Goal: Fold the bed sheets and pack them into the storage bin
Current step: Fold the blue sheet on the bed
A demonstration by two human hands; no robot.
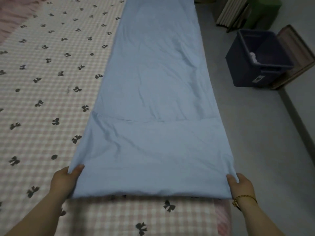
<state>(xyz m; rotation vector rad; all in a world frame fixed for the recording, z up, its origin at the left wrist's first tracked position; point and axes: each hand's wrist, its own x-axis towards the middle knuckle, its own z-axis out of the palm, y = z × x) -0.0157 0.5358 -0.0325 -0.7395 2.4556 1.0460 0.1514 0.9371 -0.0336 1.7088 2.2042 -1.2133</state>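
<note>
Bed sheet [153,86], pale blue and folded into a long strip, lies along the right edge of the bed [42,74]. Left hand [64,182] and right hand [241,186] each hold 1 of its 2 near corners, thumb on top and fingers [241,177] clamped on the cloth. Storage bin [245,72] stands open on the floor [255,133] to the right, holding what may be white cloth.

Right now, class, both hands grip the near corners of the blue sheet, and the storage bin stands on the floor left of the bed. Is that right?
No: the head view shows the storage bin on the floor right of the bed. The left hand and right hand do grip the blue sheet's near corners.
</note>
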